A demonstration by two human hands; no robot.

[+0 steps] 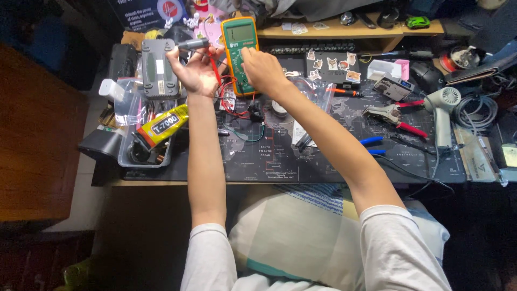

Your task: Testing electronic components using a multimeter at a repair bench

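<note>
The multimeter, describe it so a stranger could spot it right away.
Start at the dark desk mat and look to its far edge. There the right hand touches an upright multimeter. Alone among the tools, it has a green-and-orange case with a grey screen.

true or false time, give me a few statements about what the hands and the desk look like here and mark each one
1. The right hand rests on the green multimeter. True.
2. The left hand holds a pair of red pliers. False: it holds a grey probe; the red-handled pliers lie on the mat.
3. Red leads hang below the multimeter. True.
4. The hair dryer is black. False: it is white.
5. The yellow glue tube lies in a clear tray on the left. True.
</note>
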